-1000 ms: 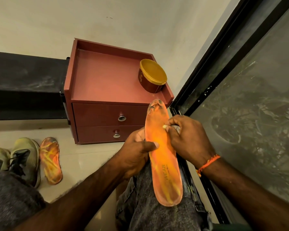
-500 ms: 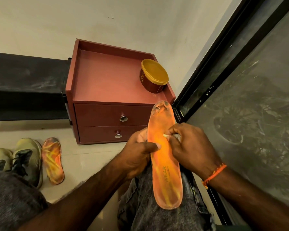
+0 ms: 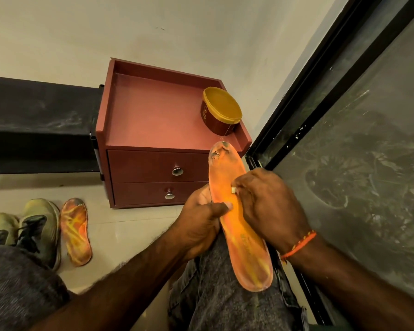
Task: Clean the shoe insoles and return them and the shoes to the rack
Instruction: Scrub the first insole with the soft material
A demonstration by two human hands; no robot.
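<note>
One insole [image 3: 239, 223], held by the left hand [image 3: 201, 223], is mid-wipe under the right hand [image 3: 268, 206] pinching a white scrap [image 3: 233, 190]; second insole [image 3: 75, 231] and shoes [image 3: 31, 228] wait lower left on the floor.

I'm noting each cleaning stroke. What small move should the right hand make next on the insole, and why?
Probably slide the right hand with its small white piece up toward the toe. The dark, scuffed marks sit at the tip of the held insole, above where the piece touches now, and the left hand already steadies the insole on the knee.
</note>
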